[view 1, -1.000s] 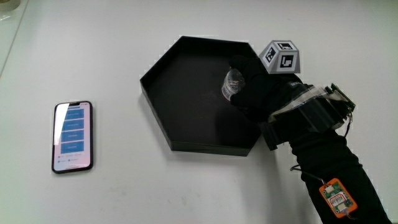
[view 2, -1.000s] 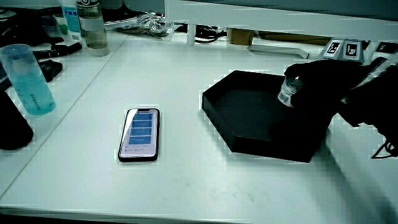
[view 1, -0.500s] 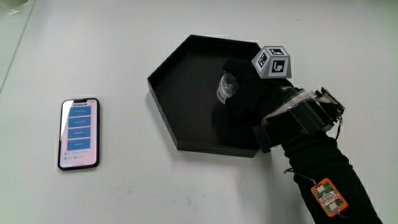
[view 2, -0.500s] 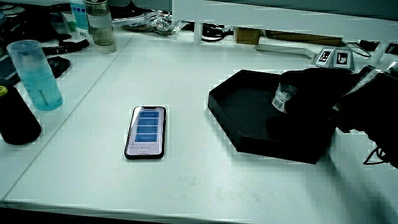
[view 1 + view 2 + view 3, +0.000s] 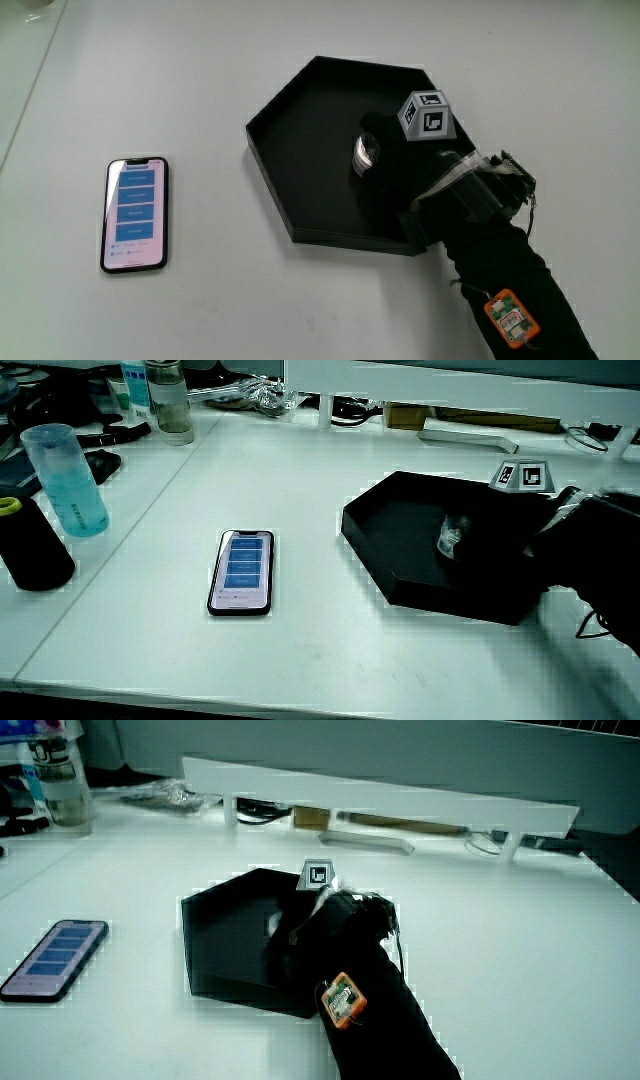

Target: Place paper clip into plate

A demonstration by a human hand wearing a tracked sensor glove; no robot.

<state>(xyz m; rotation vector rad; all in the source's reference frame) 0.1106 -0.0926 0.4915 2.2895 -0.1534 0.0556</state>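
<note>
Gloved hand (image 5: 397, 168) holding a small clear container (image 5: 366, 152) inside the black hexagonal plate (image 5: 308, 118)

The fingers are curled round the container, clamped on it; the container sits low over the plate's floor, near the middle, and whether it touches the floor cannot be told; in a side view it shows as a pale glint (image 5: 450, 538) against the dark plate (image 5: 398, 525); the patterned cube (image 5: 427, 114) rides on the back of the hand, above the plate's rim; the forearm crosses the rim nearest the person, an orange tag (image 5: 510, 317) fixed to the sleeve; a phone (image 5: 135, 213) lies flat, screen lit, well apart from the plate; a blue bottle (image 5: 66, 481) and a black cylinder (image 5: 36, 546) stand at the table's edge.
</note>
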